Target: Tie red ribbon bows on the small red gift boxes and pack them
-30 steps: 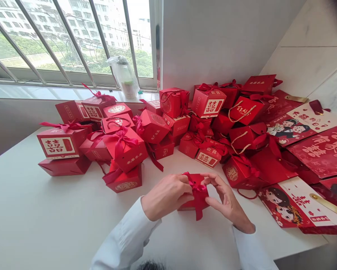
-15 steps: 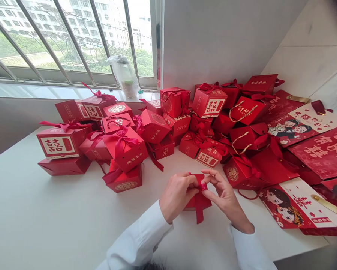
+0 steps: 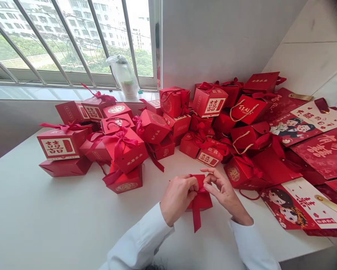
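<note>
A small red gift box (image 3: 204, 200) sits on the white table (image 3: 44, 221) in front of me, partly hidden by my hands. My left hand (image 3: 178, 197) pinches its pink-red ribbon (image 3: 196, 213) at the top of the box. From the other side my right hand (image 3: 224, 193) pinches the same ribbon, its other fingers spread. One ribbon tail hangs down toward me over the box front.
A pile of red gift boxes (image 3: 126, 150) with bows spreads across the back of the table up to the window sill. Red paper bags and printed cards (image 3: 294, 202) lie at the right. A plastic-wrapped jar (image 3: 126, 77) stands on the sill.
Both hands have drawn closer together over the box top. The hanging ribbon tail has grown longer and straighter.
</note>
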`<state>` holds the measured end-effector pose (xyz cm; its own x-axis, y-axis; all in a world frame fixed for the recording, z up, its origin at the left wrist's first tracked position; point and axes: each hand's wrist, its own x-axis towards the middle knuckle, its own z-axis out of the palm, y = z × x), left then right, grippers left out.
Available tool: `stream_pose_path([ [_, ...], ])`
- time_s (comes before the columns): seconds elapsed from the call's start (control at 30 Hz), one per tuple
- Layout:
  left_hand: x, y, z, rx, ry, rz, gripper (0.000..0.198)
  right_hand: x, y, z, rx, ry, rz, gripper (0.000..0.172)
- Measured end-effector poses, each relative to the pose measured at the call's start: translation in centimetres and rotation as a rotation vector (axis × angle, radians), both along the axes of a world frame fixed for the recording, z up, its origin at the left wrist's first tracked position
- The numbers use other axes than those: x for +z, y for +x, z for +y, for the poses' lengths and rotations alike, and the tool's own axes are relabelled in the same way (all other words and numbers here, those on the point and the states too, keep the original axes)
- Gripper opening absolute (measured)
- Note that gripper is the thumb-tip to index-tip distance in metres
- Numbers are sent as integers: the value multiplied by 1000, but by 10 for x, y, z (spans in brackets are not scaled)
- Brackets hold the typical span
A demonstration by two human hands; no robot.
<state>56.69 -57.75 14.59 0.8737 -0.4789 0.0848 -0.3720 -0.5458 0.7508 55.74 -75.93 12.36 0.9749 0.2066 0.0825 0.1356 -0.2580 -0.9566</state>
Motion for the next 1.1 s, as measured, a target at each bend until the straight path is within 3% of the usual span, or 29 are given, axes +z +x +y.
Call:
stream_pose_path([
  [0.27, 4, 0, -3, 41, 13, -18, 16, 2, 3, 1, 22, -80, -54, 34],
  [0.57, -3, -4, -9, 123, 31, 1, 16, -6, -1, 11, -127, -102, -105, 27],
  [0.7, 0, -1, -3, 126, -45, 12, 19, -6, -4, 9, -118, -103, -105, 22],
  [0.87, -1, 8, 10, 244, -27, 8, 26, -5, -6, 8, -117, -50, -102, 19],
  [1.1, -6, 14, 9, 201, -35, 91, 28, -9, -7, 13, -133, -33, -116, 22],
])
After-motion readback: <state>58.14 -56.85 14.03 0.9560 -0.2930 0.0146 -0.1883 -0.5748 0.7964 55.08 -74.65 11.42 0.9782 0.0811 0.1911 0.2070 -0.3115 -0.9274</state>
